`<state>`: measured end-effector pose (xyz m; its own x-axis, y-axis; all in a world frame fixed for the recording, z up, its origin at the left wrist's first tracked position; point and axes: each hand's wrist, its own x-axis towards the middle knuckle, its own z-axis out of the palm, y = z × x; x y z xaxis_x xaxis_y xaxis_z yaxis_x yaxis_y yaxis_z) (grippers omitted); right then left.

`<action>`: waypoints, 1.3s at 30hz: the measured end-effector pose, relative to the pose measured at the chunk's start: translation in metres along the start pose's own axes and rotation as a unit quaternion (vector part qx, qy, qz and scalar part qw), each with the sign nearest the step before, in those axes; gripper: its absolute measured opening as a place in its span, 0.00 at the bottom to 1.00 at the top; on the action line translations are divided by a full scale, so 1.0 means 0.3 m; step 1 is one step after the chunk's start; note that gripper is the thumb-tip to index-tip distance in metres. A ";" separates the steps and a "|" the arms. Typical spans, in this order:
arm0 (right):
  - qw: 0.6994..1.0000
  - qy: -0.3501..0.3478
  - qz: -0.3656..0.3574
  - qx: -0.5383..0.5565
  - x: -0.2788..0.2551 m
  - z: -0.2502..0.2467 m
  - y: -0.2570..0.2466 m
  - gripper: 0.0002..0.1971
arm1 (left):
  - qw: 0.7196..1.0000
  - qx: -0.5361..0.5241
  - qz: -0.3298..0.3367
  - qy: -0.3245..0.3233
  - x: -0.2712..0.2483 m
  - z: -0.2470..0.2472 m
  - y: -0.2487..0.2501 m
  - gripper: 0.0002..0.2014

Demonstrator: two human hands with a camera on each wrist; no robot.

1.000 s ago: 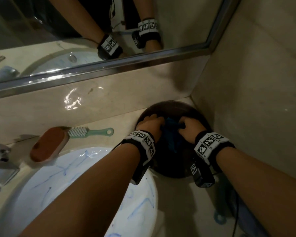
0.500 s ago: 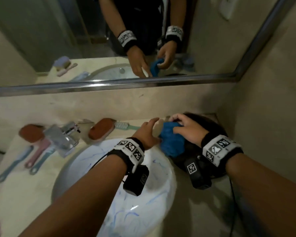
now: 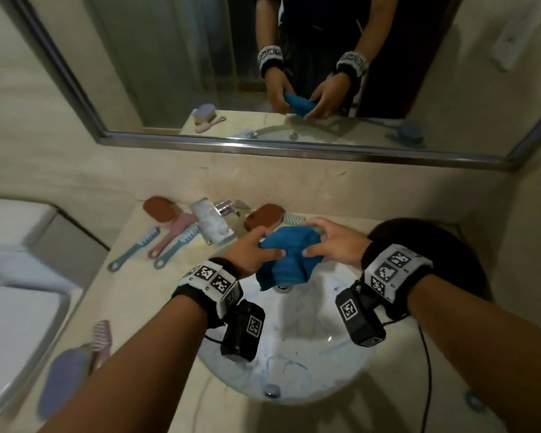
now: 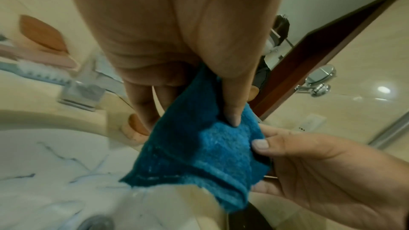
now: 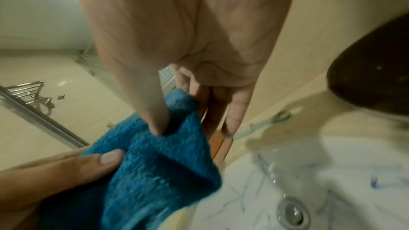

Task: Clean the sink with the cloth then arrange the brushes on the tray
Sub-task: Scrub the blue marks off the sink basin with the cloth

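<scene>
A blue cloth point(image 3: 289, 256) hangs bunched over the back of the white sink point(image 3: 297, 348), which is streaked with blue marks. My left hand point(image 3: 256, 250) pinches its left side and my right hand point(image 3: 328, 245) pinches its right side. The left wrist view shows the cloth point(image 4: 199, 149) pinched under my left thumb, and the right wrist view shows the cloth point(image 5: 155, 167) pinched under my right thumb. A dark round tray point(image 3: 444, 245) sits at the right on the counter. Several brushes point(image 3: 172, 242) lie left of the tap point(image 3: 214, 223). A brown-backed brush point(image 3: 263, 215) lies behind the cloth.
A purple-backed brush point(image 3: 66, 379) lies on the counter's near left beside a white toilet point(image 3: 13, 307). The mirror point(image 3: 294, 73) spans the wall above. A blue brush handle point(image 3: 475, 401) shows at the counter's near right. The sink drain point(image 5: 292, 214) is below my right hand.
The cloth has come out of the dark tray and moved left over the sink, and both hands now hold it. The head view has swung left and wider.
</scene>
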<state>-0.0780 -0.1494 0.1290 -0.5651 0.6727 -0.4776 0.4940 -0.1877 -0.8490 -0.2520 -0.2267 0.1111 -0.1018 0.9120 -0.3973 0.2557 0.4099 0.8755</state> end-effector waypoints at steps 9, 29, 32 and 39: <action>0.996 0.016 -0.068 -0.056 0.014 0.331 -0.005 0.17 | 0.997 -0.056 0.008 0.059 -0.202 -0.244 -0.219 0.24; 0.926 0.047 -0.131 -0.351 0.041 0.457 -0.090 0.12 | 0.982 0.148 0.089 0.071 -0.211 -0.366 -0.310 0.09; 0.943 0.049 -0.151 -0.294 0.054 0.446 -0.082 0.11 | 0.980 0.167 0.070 0.079 -0.220 -0.365 -0.301 0.07; 0.953 0.095 -0.183 -0.224 0.096 0.451 -0.088 0.08 | 0.983 0.176 0.023 0.054 -0.217 -0.323 -0.248 0.15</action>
<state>-0.1965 -0.2219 0.1071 -0.6454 0.7594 -0.0828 0.5426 0.3794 -0.7495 -0.3576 -0.3154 0.0984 -0.1789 0.9334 -0.3110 0.5767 0.3556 0.7355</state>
